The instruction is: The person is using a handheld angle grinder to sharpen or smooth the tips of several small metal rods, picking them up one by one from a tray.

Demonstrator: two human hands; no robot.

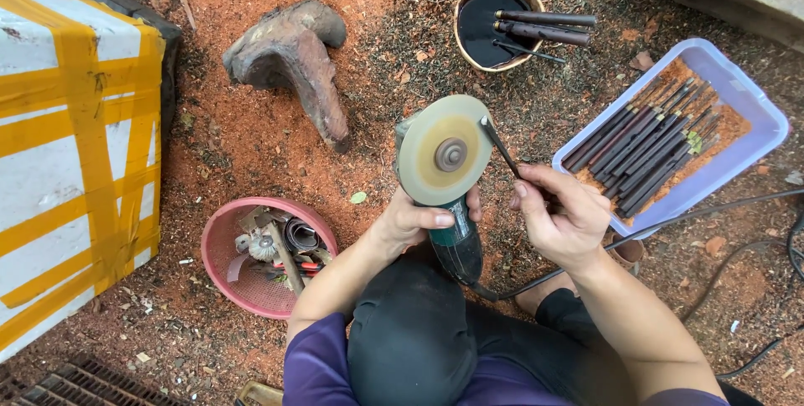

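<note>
Left hand grips the grinder body, disc face up, centre of scene. Right hand pinches a chisel, tip touching the disc's right edge. Tray of chisels lies right.

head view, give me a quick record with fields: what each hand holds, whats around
left hand: left hand grips the body of an angle grinder, disc facing up
right hand: right hand holds a thin chisel, tip against the disc's edge
right side: lilac tray of dark-handled tools
left side: pink basket of odds and ends
top: round bowl of dark liquid, two tools laid across it
ground: reddish sawdust, carved wood piece
</note>
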